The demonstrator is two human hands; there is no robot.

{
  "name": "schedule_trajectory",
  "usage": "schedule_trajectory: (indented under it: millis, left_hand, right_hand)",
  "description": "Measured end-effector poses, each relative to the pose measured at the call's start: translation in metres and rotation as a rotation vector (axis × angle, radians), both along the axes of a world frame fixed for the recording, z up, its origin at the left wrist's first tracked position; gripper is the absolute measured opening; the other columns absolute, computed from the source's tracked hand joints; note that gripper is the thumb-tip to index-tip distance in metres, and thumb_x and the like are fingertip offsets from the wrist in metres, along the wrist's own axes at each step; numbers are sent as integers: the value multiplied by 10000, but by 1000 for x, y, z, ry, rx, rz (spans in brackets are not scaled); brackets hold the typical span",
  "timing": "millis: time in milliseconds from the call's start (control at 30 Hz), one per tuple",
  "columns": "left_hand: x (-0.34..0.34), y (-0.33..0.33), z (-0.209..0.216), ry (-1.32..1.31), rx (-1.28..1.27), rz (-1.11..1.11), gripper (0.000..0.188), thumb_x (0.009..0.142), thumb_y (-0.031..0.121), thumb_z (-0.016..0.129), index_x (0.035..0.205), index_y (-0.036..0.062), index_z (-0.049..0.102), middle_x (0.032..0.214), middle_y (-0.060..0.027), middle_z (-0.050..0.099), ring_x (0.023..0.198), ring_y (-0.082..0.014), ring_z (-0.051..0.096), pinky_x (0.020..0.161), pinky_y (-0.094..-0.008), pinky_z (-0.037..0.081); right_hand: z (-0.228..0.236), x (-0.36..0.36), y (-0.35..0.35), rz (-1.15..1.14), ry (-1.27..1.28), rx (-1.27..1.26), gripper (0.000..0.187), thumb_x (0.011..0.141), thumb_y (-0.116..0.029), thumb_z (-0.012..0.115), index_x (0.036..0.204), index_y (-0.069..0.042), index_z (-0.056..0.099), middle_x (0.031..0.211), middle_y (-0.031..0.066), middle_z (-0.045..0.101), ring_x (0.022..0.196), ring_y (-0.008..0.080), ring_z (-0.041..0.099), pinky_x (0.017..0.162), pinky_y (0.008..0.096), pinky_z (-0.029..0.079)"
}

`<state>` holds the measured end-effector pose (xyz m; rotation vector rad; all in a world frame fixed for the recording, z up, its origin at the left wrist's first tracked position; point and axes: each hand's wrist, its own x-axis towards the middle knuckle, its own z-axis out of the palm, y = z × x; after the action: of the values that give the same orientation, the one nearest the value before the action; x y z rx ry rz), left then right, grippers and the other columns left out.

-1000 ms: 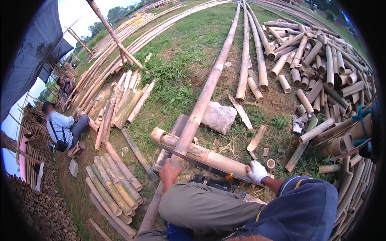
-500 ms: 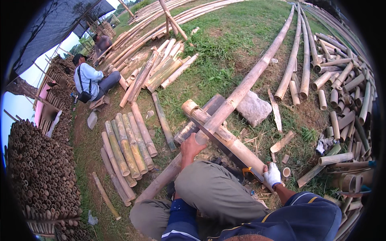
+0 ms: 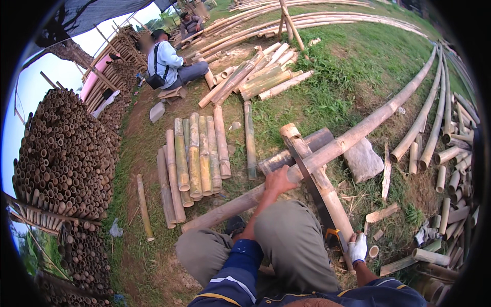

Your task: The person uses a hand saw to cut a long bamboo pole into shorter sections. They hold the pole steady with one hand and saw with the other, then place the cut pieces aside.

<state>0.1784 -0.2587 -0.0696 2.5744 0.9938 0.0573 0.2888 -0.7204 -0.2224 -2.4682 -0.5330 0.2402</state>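
My left hand [image 3: 279,181] is bare and wraps over a long bamboo pole [image 3: 378,120], which runs from beside my knee to the far right. My right hand [image 3: 357,247], in a white glove, is closed on the grip end of a handsaw [image 3: 321,207] with an orange-and-dark handle. The saw's blade lies across the pole just right of my left hand. Under the pole is a shorter, thick bamboo piece [image 3: 322,179] with a notched far end. A darker log [image 3: 319,137] also lies beneath the pole.
Cut bamboo lengths [image 3: 204,153] lie in a row to the left, beside a tall stack of bamboo tubes [image 3: 66,153]. A pale stone block [image 3: 364,159] sits right of the pole. More cut pieces [image 3: 452,179] heap at the right. Two people [image 3: 169,61] sit at the back left.
My view has turned leftward, so the scene sits farther right in the picture. Both hands keep their holds, and the saw still lies across the pole.
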Motion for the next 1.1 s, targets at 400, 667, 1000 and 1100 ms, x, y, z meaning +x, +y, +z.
schedule_trajectory:
  millis: [400, 667, 1000, 1100]
  left_hand:
    - [0, 3, -8, -38, -1, 16, 827, 688, 511, 915, 1334, 92, 613, 1151, -227, 785, 1086, -437, 754, 954, -544, 594]
    - [1, 2, -9, -43, -11, 13, 833, 676, 521, 923, 1316, 84, 617, 1151, -231, 784, 1084, -442, 752, 961, -545, 590]
    - [1, 3, -8, -25, -21, 13, 830, 677, 519, 926, 1313, 82, 619, 1169, -229, 780, 1101, -440, 747, 963, -542, 590]
    - [1, 0, -5, -42, -27, 9, 844, 676, 520, 927, 1328, 83, 616, 1173, -227, 780, 1102, -437, 748, 964, -537, 591]
  right_hand:
    - [-6, 2, -1, 9, 5, -6, 389, 1111, -313, 553, 1308, 15, 623, 1235, 304, 676, 1117, 514, 669, 957, 537, 538]
    - [-14, 5, -6, 28, -10, 4, 411, 1128, -346, 517, 1301, 14, 614, 1213, 301, 664, 1113, 508, 657, 959, 528, 521]
    - [-8, 3, -4, 17, 16, 1, 408, 1117, -327, 537, 1302, 26, 622, 1228, 304, 672, 1133, 502, 661, 978, 523, 525]
    - [-1, 1, -2, 7, 33, 13, 406, 1109, -316, 552, 1306, 31, 629, 1239, 306, 676, 1145, 497, 665, 990, 518, 529]
